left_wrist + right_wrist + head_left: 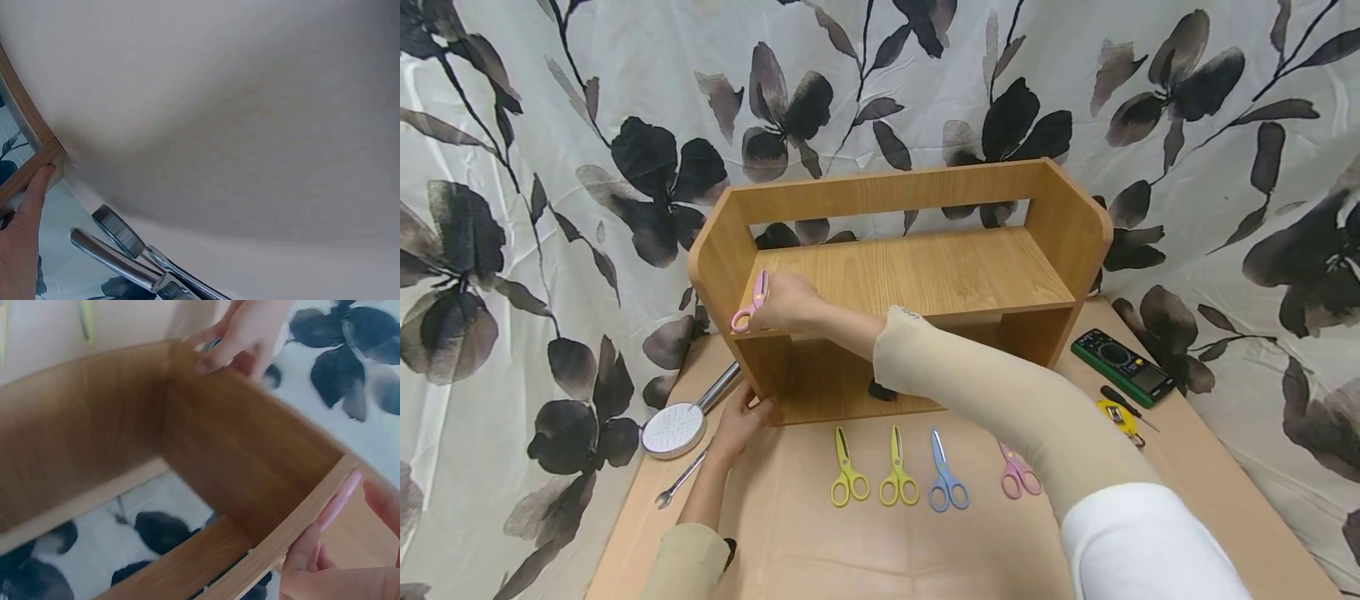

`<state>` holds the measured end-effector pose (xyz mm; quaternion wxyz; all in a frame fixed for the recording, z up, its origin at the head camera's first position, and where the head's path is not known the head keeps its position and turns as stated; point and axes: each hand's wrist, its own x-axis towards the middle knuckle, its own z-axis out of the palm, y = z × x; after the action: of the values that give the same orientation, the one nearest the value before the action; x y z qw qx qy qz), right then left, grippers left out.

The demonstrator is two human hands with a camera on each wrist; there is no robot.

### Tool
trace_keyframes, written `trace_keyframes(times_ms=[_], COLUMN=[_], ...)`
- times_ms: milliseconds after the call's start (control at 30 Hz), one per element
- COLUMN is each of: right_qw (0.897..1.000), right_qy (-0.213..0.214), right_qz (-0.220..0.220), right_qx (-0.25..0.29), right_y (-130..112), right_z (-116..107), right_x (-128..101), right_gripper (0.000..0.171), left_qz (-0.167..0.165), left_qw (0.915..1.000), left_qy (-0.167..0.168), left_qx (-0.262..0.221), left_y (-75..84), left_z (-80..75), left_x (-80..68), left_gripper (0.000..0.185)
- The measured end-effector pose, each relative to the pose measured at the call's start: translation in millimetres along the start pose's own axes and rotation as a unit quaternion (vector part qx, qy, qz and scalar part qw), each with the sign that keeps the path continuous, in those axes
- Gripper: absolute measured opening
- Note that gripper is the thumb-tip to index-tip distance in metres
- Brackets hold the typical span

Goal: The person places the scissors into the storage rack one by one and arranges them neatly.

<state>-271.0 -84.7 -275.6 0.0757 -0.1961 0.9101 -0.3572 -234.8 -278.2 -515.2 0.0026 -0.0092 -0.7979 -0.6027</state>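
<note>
A wooden two-tier shelf (887,267) stands on the table. My right hand (786,302) holds a pair of pink scissors (760,287) at the left end of its upper board, handles toward the front edge. In the right wrist view the pink scissors (340,499) lie close along the board's edge. My left hand (741,427) touches the lower front corner of the left side panel; the left wrist view shows the thumb (39,190) against the wood. In front of the shelf stretches a row: two yellow-green scissors (844,471), blue scissors (946,475) and another pink pair (1017,475), partly behind my right sleeve.
Left of the shelf lie a shower head (673,430) and a wrench (681,481). To the right are a green multimeter (1123,367), a screwdriver (1123,402) and a yellow tape measure (1118,418). A small black object (882,391) sits in the lower compartment. Floral cloth hangs behind.
</note>
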Motion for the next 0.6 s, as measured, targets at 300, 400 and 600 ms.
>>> trace_keyframes(times_ms=[300,400,600], right_qw=[0.994,0.99,0.981], right_qy=[-0.015,-0.005,0.014], right_qz=[0.006,0.002,-0.021], right_qx=[0.112,0.142,0.191], right_y=[23,37,78], right_z=[-5,-2,19], right_x=[-34,-52,-88], right_gripper=[0.051,0.065,0.058], left_qz=[0.009,0.011,0.019], left_qw=[0.9999,0.9999,0.9994], left_qy=[-0.007,-0.004,0.011], left_qx=[0.007,0.01,0.028], left_y=[-2.7,-3.9,-3.6], left_z=[-3.2,-2.1,-0.5], left_x=[1.6,1.9,2.3], left_gripper=[0.055,0.054,0.056])
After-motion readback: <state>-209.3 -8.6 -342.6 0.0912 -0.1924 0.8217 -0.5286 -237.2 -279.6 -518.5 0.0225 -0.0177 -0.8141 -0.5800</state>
